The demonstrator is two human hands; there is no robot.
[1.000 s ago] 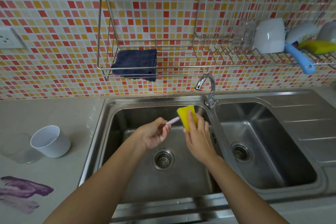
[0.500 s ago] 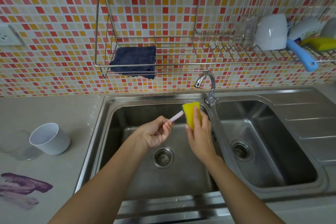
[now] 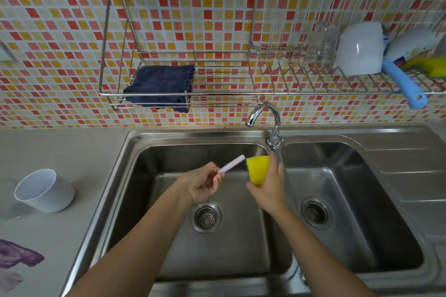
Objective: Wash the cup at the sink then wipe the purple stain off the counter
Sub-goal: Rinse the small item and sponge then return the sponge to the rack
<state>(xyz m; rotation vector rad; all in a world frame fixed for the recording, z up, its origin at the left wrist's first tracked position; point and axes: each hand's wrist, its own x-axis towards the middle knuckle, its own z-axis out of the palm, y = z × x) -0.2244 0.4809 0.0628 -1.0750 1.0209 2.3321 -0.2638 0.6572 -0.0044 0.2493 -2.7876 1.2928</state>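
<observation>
1. One head-worn camera looks forward and down, close above the sink (image 3: pixel 193 136).
2. It faces the tiled wall (image 3: pixel 60 31); its wide angle takes in the table (image 3: pixel 60 152) at left and the wire rack (image 3: pixel 241 93).

Above the sink (image 3: pixel 241 260), the left grip (image 3: pixel 202 184) pinches a white stick (image 3: pixel 231 163); the right grip (image 3: pixel 270 188) holds a yellow sponge (image 3: pixel 257 169). A white cup (image 3: pixel 45 191) lies left of the sink.
</observation>
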